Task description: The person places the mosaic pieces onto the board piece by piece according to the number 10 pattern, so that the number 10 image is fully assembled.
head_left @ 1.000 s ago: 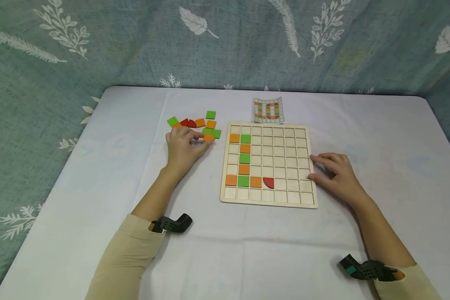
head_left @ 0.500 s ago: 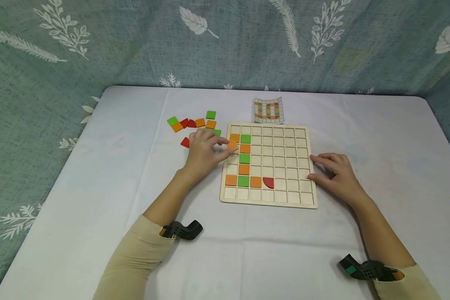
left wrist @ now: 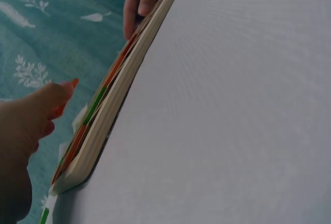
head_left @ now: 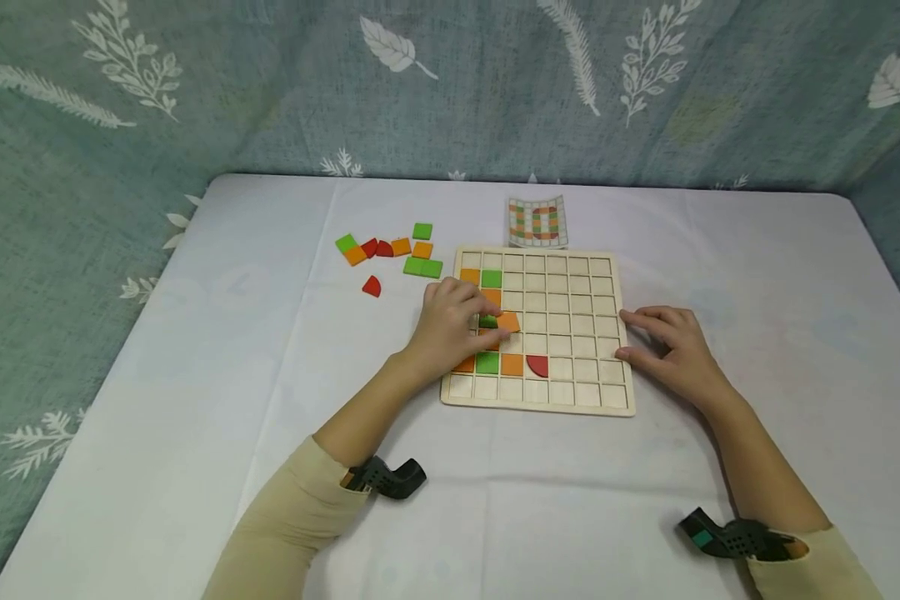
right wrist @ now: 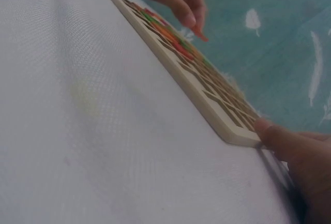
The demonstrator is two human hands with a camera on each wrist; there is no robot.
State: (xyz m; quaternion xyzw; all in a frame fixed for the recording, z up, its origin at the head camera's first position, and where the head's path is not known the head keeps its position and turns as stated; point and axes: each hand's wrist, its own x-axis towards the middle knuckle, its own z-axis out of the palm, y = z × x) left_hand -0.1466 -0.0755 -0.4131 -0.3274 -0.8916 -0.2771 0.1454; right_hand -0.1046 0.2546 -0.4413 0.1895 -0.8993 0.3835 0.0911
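My left hand [head_left: 453, 329] pinches a small orange tile [head_left: 508, 322] between thumb and fingertips, over the third column of the wooden grid board [head_left: 570, 393]. In the left wrist view the tile [left wrist: 75, 82] shows at the fingertips, raised above the board. Orange and green tiles lie in the board's left cells, partly hidden under this hand. A red quarter-circle tile [head_left: 537, 366] sits in the lower row, right of an orange tile [head_left: 512, 364]. My right hand [head_left: 671, 346] rests at the board's right edge, thumb [right wrist: 264, 125] and fingertips touching the rim.
Several loose green, orange and red tiles lie left of the board, among them a green tile [head_left: 422, 231] and a red quarter-circle [head_left: 372, 286]. A patterned card [head_left: 537, 222] lies behind the board on the white tablecloth [head_left: 570, 483]. A leaf-print curtain [head_left: 450, 100] hangs behind.
My left hand has carried the orange tile from the loose pile rightward and nearer, over the board's left columns. The right hand has stayed at the board's edge.
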